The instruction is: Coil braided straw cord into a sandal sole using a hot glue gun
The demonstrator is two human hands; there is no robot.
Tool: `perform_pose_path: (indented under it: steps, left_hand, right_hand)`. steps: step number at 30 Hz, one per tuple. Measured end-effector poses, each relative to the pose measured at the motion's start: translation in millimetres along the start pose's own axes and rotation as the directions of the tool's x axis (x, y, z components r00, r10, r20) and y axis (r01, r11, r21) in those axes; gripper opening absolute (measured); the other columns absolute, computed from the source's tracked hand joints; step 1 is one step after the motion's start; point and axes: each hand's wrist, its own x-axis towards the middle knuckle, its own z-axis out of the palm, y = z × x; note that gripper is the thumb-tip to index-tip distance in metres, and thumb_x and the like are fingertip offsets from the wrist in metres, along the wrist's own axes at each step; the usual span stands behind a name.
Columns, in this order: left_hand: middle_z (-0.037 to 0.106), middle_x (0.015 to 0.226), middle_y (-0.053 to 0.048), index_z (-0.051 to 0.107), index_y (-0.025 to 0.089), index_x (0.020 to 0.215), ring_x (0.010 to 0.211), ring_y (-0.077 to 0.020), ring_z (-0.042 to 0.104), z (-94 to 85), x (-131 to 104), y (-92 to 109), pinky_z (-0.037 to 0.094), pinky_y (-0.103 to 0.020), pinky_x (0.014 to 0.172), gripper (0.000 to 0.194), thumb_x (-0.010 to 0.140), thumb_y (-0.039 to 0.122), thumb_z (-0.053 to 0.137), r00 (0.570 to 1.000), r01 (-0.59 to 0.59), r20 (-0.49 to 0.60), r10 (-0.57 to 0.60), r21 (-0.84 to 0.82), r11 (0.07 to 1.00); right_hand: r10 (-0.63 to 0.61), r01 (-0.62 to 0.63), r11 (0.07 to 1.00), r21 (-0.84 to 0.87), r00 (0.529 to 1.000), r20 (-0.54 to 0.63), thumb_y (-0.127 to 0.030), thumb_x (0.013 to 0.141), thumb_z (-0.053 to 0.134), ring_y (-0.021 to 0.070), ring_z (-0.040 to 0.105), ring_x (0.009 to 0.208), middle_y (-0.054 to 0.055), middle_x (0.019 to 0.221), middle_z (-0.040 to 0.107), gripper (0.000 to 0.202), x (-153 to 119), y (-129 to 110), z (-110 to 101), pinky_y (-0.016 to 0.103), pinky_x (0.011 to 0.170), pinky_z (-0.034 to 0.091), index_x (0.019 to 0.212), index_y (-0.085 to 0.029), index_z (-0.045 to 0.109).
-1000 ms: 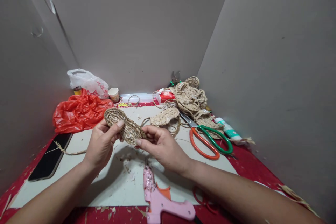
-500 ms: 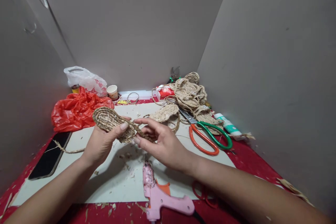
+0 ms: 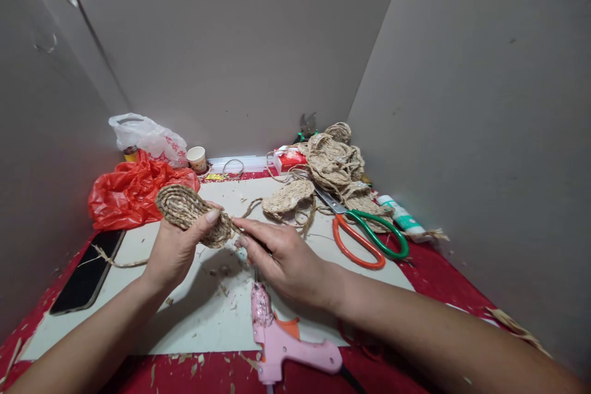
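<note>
My left hand [image 3: 178, 249] grips a coiled, sole-shaped piece of braided straw [image 3: 184, 209], its thumb lying on top. At the right end of the piece, my right hand [image 3: 281, 255] pinches the braided cord [image 3: 234, 228] that runs off it. Below the hands a pink glue gun [image 3: 277, 345] with an orange trigger rests on the white board [image 3: 212, 320]. Beyond my right hand lies another woven straw piece [image 3: 287, 197].
Large scissors [image 3: 357, 240] with orange and green handles lie at the right, beside heaped straw pieces [image 3: 332, 163]. At the left are a phone [image 3: 87, 274], a red plastic bag [image 3: 133, 194] and a paper cup [image 3: 197, 159]. Grey panels surround the table.
The coiled straw piece has shifted slightly left with my left hand. My right hand's fingers have closed together on the cord, and its index finger sits lower.
</note>
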Motion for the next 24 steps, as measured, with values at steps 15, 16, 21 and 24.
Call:
perform_pose_path:
  steps: [15,16,21,24]
  left_hand:
    - [0.071,0.075,-0.003,0.069,0.015,0.082,0.066,-0.0129,0.065,12.0,-4,0,0.053,-0.022,0.064,0.022,0.077,0.036,0.074,0.996,0.083,0.024,-0.080,-0.122,0.989]
    - [0.070,0.073,-0.003,0.069,0.015,0.081,0.065,-0.0130,0.065,12.6,-5,1,0.053,-0.022,0.063,0.022,0.077,0.037,0.074,0.997,0.077,0.023,-0.075,-0.124,0.989]
    - [0.069,0.073,-0.001,0.070,0.016,0.082,0.064,-0.0106,0.064,13.4,-7,2,0.052,-0.019,0.062,0.021,0.076,0.035,0.075,0.997,0.069,-0.016,-0.072,-0.134,0.989]
    - [0.069,0.074,0.000,0.071,0.017,0.088,0.064,-0.0105,0.063,12.2,-7,1,0.051,-0.019,0.062,0.020,0.077,0.033,0.074,0.998,0.057,-0.023,-0.060,-0.107,0.993]
  right_hand:
    - [0.031,-0.031,1.000,0.002,0.994,0.104,-0.020,0.095,0.039,0.0139,0.060,0.058,0.010,0.079,0.070,0.039,-5,-1,2,0.027,0.059,0.050,0.123,-0.001,0.060]
    - [0.029,-0.030,1.000,0.002,0.993,0.113,-0.020,0.095,0.039,0.0135,0.060,0.057,0.009,0.078,0.070,0.040,-5,-1,2,0.026,0.058,0.050,0.123,-0.002,0.060]
    - [0.001,0.004,0.999,-0.046,0.994,0.113,-0.019,0.095,0.040,0.0146,0.065,0.064,0.011,0.086,0.073,0.036,-6,-2,3,0.027,0.064,0.052,0.122,-0.006,0.060]
    - [-0.011,0.017,0.997,-0.077,0.996,0.084,-0.019,0.094,0.044,0.0164,0.068,0.072,0.012,0.093,0.075,0.033,-6,-3,4,0.027,0.069,0.053,0.121,-0.009,0.060]
